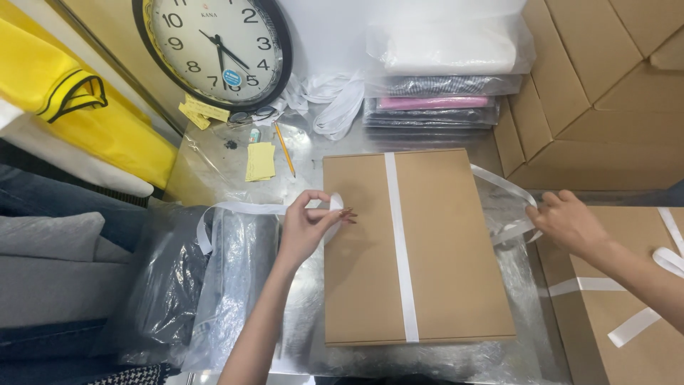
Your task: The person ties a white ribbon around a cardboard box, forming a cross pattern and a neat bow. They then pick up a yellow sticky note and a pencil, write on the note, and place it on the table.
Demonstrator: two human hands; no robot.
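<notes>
A flat brown cardboard box lies in front of me with a white ribbon running lengthwise over its lid. My left hand pinches a loop of the ribbon at the box's left edge, and a strand trails off to the left. My right hand grips the ribbon's other end just past the box's right edge, where the strand curves out from under the box.
A second brown box tied with white ribbon sits at the right. Clear plastic bags lie at the left. Stacked bagged garments, a round wall clock, a pencil and yellow notes are behind.
</notes>
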